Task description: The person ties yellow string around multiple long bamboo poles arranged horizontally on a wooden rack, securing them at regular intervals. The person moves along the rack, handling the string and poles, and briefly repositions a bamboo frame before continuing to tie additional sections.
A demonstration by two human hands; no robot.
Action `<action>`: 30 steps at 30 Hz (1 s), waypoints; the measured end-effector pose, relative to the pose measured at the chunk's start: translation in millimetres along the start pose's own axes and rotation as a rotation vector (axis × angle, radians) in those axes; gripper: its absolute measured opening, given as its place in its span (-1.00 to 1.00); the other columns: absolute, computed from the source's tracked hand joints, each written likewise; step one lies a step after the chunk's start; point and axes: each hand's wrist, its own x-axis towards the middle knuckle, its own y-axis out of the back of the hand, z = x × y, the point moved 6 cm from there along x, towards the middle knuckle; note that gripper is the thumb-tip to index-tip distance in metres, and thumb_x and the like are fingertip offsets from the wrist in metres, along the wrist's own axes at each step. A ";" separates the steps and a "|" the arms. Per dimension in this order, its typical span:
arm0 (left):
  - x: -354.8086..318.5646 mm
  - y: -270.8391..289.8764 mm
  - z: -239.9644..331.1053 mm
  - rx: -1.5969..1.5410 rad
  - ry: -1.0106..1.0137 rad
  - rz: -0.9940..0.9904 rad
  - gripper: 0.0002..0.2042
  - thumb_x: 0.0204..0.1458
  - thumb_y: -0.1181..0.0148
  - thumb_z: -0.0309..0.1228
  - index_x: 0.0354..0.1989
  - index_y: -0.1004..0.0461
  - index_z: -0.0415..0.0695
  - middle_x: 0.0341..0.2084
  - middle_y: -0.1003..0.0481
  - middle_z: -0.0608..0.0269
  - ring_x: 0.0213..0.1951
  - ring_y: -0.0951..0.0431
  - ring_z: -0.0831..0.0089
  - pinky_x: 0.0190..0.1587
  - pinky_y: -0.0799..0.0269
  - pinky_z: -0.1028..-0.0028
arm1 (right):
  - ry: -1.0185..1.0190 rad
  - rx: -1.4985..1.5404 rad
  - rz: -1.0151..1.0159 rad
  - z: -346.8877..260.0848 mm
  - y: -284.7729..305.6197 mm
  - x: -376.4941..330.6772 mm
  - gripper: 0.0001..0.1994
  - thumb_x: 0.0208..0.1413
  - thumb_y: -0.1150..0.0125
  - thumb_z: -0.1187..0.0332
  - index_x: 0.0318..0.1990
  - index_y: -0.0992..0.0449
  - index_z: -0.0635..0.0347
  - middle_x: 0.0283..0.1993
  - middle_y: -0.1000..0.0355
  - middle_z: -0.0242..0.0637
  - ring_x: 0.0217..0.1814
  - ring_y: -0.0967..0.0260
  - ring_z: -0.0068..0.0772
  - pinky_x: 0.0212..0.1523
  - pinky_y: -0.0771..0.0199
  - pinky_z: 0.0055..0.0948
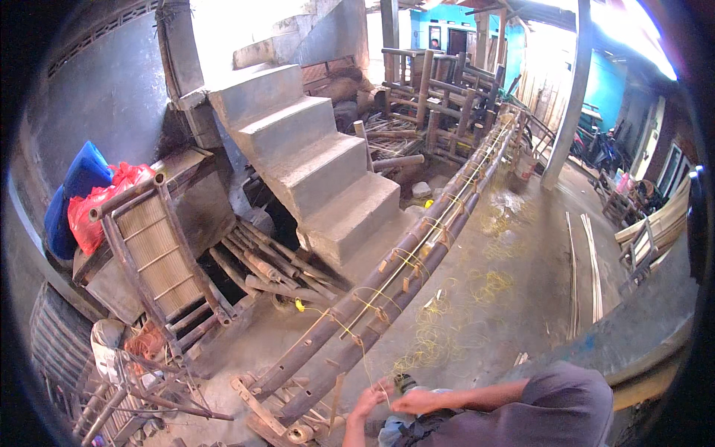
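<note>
From the head camera, a long frame of dark bamboo poles laid side by side (406, 268) runs from the lower left, near the hands, up to the right toward a stack of bamboo furniture frames (439, 89) at the back; its long axis is diagonal, the near end lowest in the picture. Thin yellow cord (372, 298) is wound across the poles at intervals and trails along them toward the hands.

The left hand (370, 401) is beside the near end of the poles, fingers closed on the yellow cord. The right hand (414, 402) is just beside it, fingers curled; what it grips I cannot tell.

Left of the poles, grey concrete steps (313, 156) stand close against them, with loose bamboo pieces (261, 264) and a slatted bamboo panel (160, 249) beneath. Right of the poles the bare concrete floor (521, 283) lies open, strewn with tangles of yellow cord, as far as pale split strips (592, 268) and a grey pillar (570, 97).
</note>
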 end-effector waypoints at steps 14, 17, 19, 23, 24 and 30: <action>-28.1 -27.0 11.1 0.162 -0.069 0.172 -0.58 0.02 0.07 -0.48 0.09 -0.39 -0.28 -0.21 -0.56 0.16 -0.43 -0.47 0.55 -0.34 -0.39 0.59 | -0.166 -0.011 0.273 34.8 44.1 28.8 -0.75 0.11 0.03 0.19 -0.17 -0.53 0.01 -0.29 -0.51 -0.10 -0.25 -0.48 -0.03 -0.26 -0.44 -0.13; -26.3 -26.8 23.3 -0.228 -0.207 0.416 -0.58 0.02 0.03 -0.41 0.09 -0.39 -0.27 -0.21 -0.57 0.18 -0.50 -0.44 0.56 -0.41 -0.37 0.55 | 0.294 0.114 -0.285 18.4 -10.6 27.6 -0.76 0.08 -0.01 0.18 -0.22 -0.56 -0.01 -0.35 -0.52 -0.12 -0.28 -0.49 -0.08 -0.30 -0.43 -0.12; -17.2 -13.9 -7.1 -0.674 -0.189 -0.211 -0.56 0.04 0.05 -0.40 0.12 -0.35 -0.28 -0.12 -0.54 0.13 -0.44 -0.47 0.51 -0.30 -0.40 0.52 | 0.330 0.128 -0.266 21.1 -4.8 37.1 -0.78 0.06 -0.04 0.20 -0.24 -0.56 0.01 -0.39 -0.52 -0.14 -0.34 -0.47 -0.10 -0.33 -0.42 -0.13; -27.6 21.0 -19.5 0.857 0.074 0.420 -0.56 0.06 0.10 -0.40 0.13 -0.31 -0.31 -0.12 -0.53 0.03 -0.50 -0.42 0.53 -0.36 -0.38 0.59 | 0.052 0.133 0.258 28.3 43.1 45.6 -0.80 -0.01 -0.09 0.27 -0.28 -0.55 0.11 -0.47 -0.49 -0.14 -0.46 -0.42 -0.14 -0.39 -0.39 -0.17; -26.8 -0.2 -14.1 0.354 -0.052 0.385 -0.57 0.07 0.10 -0.38 0.11 -0.33 -0.32 -0.15 -0.54 0.02 -0.49 -0.43 0.51 -0.36 -0.39 0.57 | 0.085 0.131 0.205 40.2 29.9 46.3 -0.80 -0.01 -0.09 0.26 -0.29 -0.55 0.11 -0.47 -0.49 -0.14 -0.47 -0.42 -0.14 -0.40 -0.38 -0.17; -14.5 7.6 -16.9 0.280 -0.172 0.332 -0.57 0.05 0.04 -0.41 0.13 -0.30 -0.28 -0.11 -0.51 -0.02 -0.52 -0.40 0.62 -0.47 -0.33 0.60 | 0.092 0.204 0.118 46.0 38.4 63.4 -0.80 -0.02 -0.12 0.24 -0.42 -0.53 0.18 -0.54 -0.46 -0.13 -0.53 -0.38 -0.17 -0.47 -0.33 -0.18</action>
